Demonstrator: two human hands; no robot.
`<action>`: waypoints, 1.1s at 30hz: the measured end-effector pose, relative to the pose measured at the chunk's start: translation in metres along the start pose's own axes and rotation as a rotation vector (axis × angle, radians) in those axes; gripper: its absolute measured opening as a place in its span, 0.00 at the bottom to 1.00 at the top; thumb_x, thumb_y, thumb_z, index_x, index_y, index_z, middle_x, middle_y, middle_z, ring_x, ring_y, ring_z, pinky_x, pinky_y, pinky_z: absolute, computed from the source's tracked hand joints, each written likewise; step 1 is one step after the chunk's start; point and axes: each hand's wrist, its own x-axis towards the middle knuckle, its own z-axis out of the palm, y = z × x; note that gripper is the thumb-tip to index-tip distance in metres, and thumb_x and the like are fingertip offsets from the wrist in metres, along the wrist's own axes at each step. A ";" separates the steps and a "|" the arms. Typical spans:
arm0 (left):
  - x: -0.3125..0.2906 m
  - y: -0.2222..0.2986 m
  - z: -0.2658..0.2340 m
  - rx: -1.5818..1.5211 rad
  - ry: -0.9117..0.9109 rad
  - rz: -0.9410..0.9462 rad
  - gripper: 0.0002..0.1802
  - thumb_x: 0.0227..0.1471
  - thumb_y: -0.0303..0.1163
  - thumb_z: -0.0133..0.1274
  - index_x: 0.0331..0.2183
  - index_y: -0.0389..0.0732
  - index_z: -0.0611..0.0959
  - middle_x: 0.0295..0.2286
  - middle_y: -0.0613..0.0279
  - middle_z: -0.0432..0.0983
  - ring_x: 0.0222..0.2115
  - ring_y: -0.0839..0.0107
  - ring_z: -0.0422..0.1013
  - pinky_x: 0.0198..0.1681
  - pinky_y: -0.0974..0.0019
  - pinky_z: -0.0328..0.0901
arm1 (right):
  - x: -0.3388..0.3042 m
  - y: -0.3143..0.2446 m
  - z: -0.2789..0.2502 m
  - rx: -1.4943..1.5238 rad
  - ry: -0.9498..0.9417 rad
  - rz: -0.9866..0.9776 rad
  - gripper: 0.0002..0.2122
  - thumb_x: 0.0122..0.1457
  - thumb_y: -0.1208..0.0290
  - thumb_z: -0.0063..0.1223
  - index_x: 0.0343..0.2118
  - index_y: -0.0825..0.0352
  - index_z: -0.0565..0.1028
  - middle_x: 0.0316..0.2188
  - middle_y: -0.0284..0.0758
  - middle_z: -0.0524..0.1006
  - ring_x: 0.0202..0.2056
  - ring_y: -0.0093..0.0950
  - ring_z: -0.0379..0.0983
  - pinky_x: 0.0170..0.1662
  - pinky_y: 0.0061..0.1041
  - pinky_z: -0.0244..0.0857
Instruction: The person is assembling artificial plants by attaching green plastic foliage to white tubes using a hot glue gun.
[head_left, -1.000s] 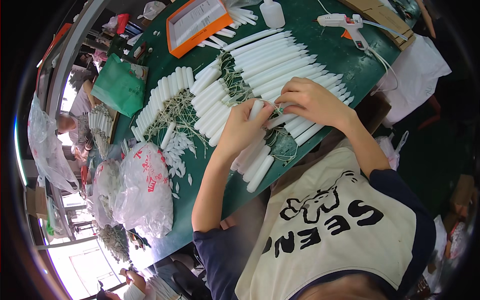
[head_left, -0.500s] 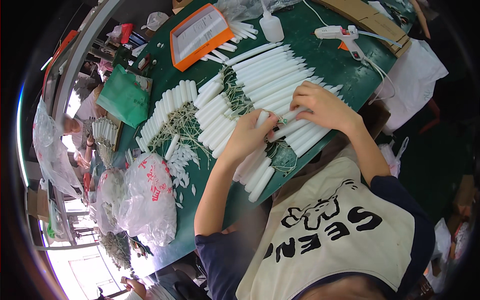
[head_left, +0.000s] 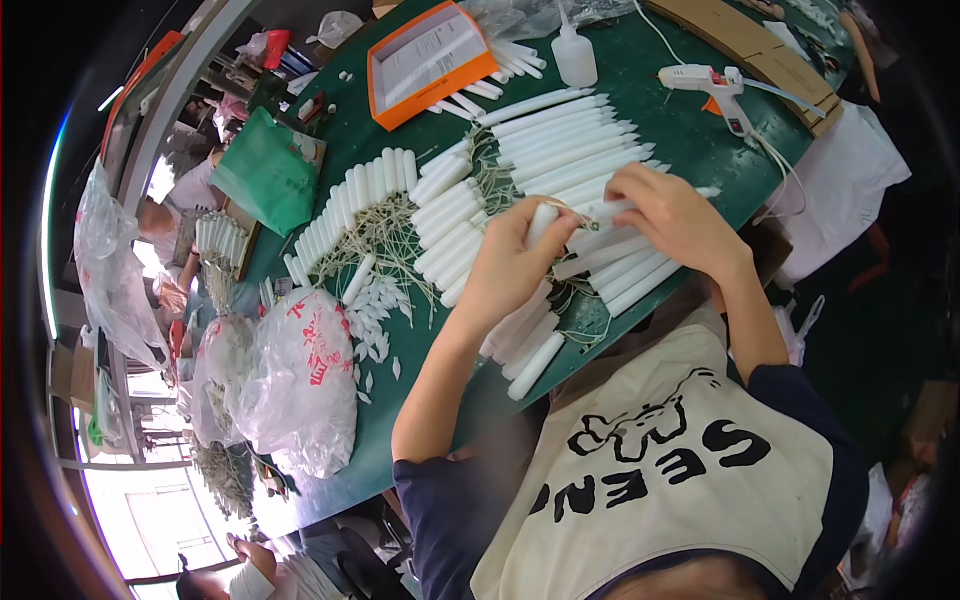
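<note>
My left hand [head_left: 508, 262] is closed round a short white candle tube [head_left: 541, 224], with thin wires at its upper end near the fingertips. To its right, my right hand [head_left: 682, 222] has its fingers bent and pinched on a white candle stick [head_left: 603, 211], partly hidden by the fingers. Both hands are raised over a row of long white candles [head_left: 570, 147] with pointed tips. Left of these lie short white tubes [head_left: 446, 232] with tangled pale wires [head_left: 375, 245]. Beside the wires is a pile of white flame-shaped pieces [head_left: 374, 318].
Across the green table [head_left: 420, 365] are an orange-rimmed box [head_left: 433, 100], a white squeeze bottle [head_left: 575, 60] and a corded glue gun [head_left: 710, 88]. A stuffed plastic bag [head_left: 298, 385] and a green bag [head_left: 264, 172] lie left. Other people sit beyond the left side.
The view has shifted slightly. My left hand has tilted its tube, and my right hand has brought a white candle stick up between the hands.
</note>
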 end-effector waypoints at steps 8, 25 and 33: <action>-0.022 0.016 -0.003 -0.163 0.199 0.077 0.07 0.55 0.31 0.54 0.33 0.36 0.79 0.26 0.69 0.75 0.26 0.86 0.63 0.28 0.79 0.59 | 0.002 -0.021 -0.004 0.293 0.184 -0.166 0.14 0.50 0.83 0.55 0.40 0.69 0.70 0.38 0.39 0.71 0.35 0.37 0.70 0.38 0.27 0.66; -0.028 0.017 0.006 0.020 0.354 0.178 0.05 0.52 0.28 0.56 0.32 0.36 0.79 0.24 0.69 0.74 0.24 0.85 0.64 0.28 0.79 0.60 | 0.000 -0.020 0.001 0.252 0.322 -0.220 0.15 0.43 0.83 0.63 0.36 0.69 0.73 0.31 0.37 0.76 0.31 0.32 0.75 0.34 0.24 0.68; -0.027 0.020 0.007 0.044 0.299 0.162 0.06 0.51 0.27 0.57 0.32 0.35 0.80 0.24 0.68 0.74 0.25 0.84 0.65 0.28 0.79 0.61 | -0.001 -0.020 0.002 0.236 0.327 -0.229 0.16 0.42 0.84 0.63 0.35 0.69 0.73 0.31 0.38 0.77 0.31 0.32 0.75 0.34 0.23 0.69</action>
